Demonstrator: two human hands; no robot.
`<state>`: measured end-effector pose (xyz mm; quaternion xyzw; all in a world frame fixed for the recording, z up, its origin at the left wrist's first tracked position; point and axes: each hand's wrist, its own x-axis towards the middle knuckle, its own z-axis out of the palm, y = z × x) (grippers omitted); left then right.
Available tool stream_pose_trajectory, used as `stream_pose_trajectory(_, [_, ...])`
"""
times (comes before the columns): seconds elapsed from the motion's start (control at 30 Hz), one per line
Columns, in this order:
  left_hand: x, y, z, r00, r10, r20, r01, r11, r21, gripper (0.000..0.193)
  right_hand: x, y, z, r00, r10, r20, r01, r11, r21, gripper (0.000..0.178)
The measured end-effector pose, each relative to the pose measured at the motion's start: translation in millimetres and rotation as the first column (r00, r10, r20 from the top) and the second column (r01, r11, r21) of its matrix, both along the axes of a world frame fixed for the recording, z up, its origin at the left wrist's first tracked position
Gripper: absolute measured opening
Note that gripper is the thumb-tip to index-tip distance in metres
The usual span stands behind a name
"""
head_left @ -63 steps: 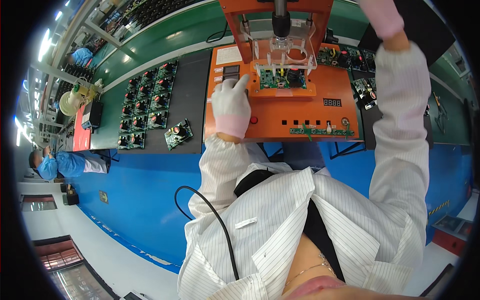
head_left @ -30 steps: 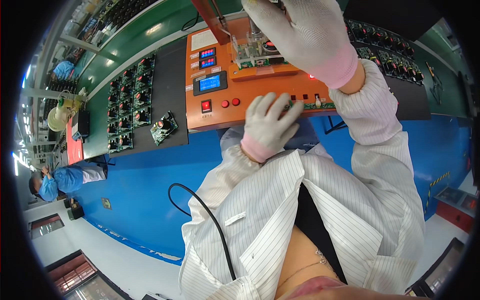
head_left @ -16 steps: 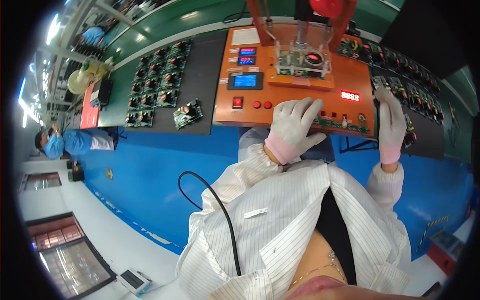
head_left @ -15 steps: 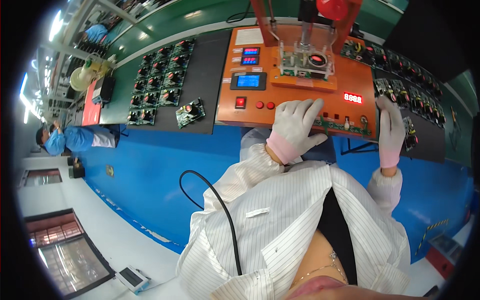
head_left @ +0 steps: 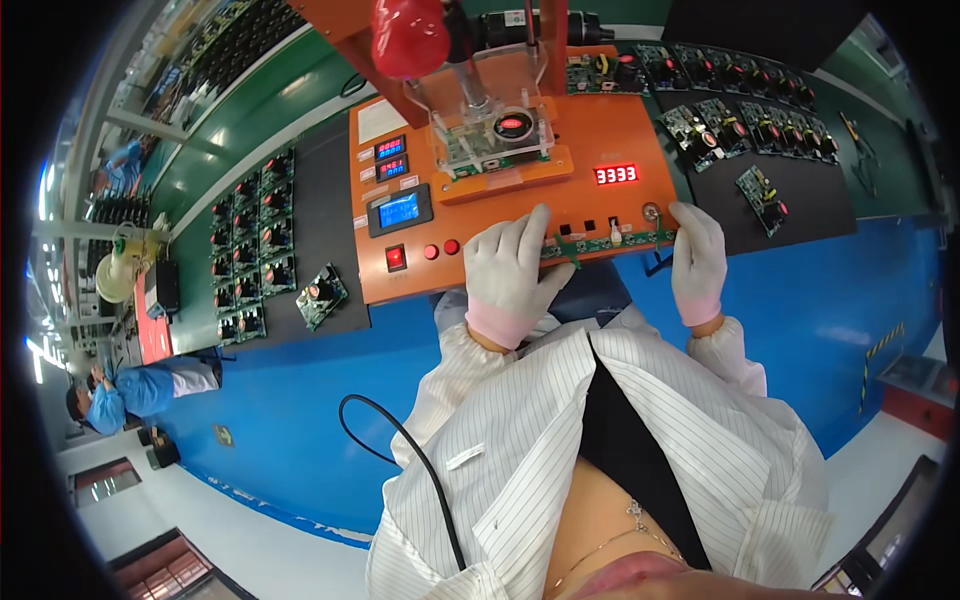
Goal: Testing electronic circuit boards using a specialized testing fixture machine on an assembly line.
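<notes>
Evidently both gloved hands were at the front edge of the orange test fixture [head_left: 605,125]. Left hand [head_left: 508,280]: thumb and forefinger well apart, at the left end of the narrow green strip [head_left: 592,243]; contact could not be told. Right hand [head_left: 698,260]: fingers close together at the front right corner, just beside a round metal fitting [head_left: 652,212]; whether anything was pinched there, I could not tell. Circuit board [head_left: 500,160] sat in the fixture beneath the clear plate [head_left: 462,138]. Digit display [head_left: 616,175] and blue screen [head_left: 401,210] were lit. Two red buttons [head_left: 432,252] lay between the red switch [head_left: 397,258] and the left hand. Left of the fixture: boards in rows [head_left: 275,237], one loose board [head_left: 322,297] lying askew nearer. More boards [head_left: 790,130] stood to the right.
</notes>
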<state>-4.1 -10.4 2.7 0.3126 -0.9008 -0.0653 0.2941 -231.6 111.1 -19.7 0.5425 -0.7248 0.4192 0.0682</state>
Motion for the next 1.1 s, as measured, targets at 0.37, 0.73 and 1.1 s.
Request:
stream_pose_trajectory(0.37, [-0.2, -1.1, 8.7, 0.997, 0.013, 0.076, -0.019, 0.996, 0.088, 0.073, 8.7, 5.0, -16.0, 1.000, -0.017, 0.019, 0.019, 0.994, -0.109, 0.030])
stream_pose_trajectory(0.73, [3.8, -6.2, 12.9, 0.999, -0.016, 0.032, 0.011, 0.990, 0.144, 0.074, 10.7, -1.4, -16.7, 0.999, 0.033, 0.023, -0.030, 0.993, -0.114, 0.030])
stream_pose_trajectory(1.1, [5.1, 1.9, 10.5, 0.993, -0.057, -0.108, 0.064, 0.996, 0.069, 0.067, 11.1, 9.5, -25.2, 0.996, -0.011, 0.088, 0.017, 0.998, -0.066, 0.032])
